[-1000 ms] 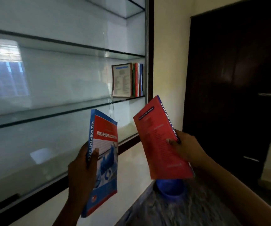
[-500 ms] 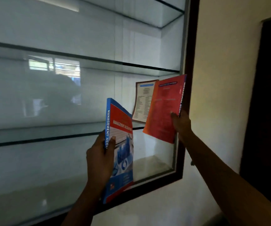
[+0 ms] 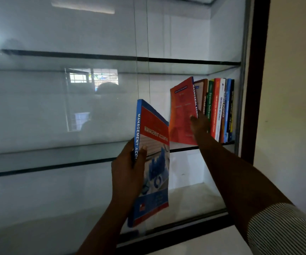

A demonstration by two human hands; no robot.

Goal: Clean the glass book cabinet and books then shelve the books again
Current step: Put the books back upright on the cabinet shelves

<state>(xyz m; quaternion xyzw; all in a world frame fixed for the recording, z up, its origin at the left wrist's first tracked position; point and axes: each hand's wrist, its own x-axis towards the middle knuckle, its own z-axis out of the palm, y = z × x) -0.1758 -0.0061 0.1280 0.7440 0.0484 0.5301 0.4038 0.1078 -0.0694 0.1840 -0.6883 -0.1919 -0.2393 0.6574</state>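
My left hand (image 3: pixel 128 172) grips a blue and red book titled Management Accounting (image 3: pixel 153 157) by its spine, upright in front of the glass cabinet (image 3: pixel 255 89). My right hand (image 3: pixel 199 123) holds an orange-red book, Managerial Economics (image 3: pixel 182 111), by its spine edge, thumb on the cover. That book stands tilted on the middle glass shelf (image 3: pixel 185 148), leaning against the left end of a row of upright books (image 3: pixel 220 109) at the shelf's right end.
The cabinet has several glass shelves, bare to the left of the books. A sliding glass pane (image 3: pixel 65 107) covers the left part and reflects a window. A dark wooden frame (image 3: pixel 185 236) borders the bottom and right. A cream wall (image 3: pixel 295 89) lies to the right.
My right hand has carried the orange-red book up and into the cabinet, onto the middle shelf beside the row. The view swung left toward the cabinet. My left hand keeps its book.
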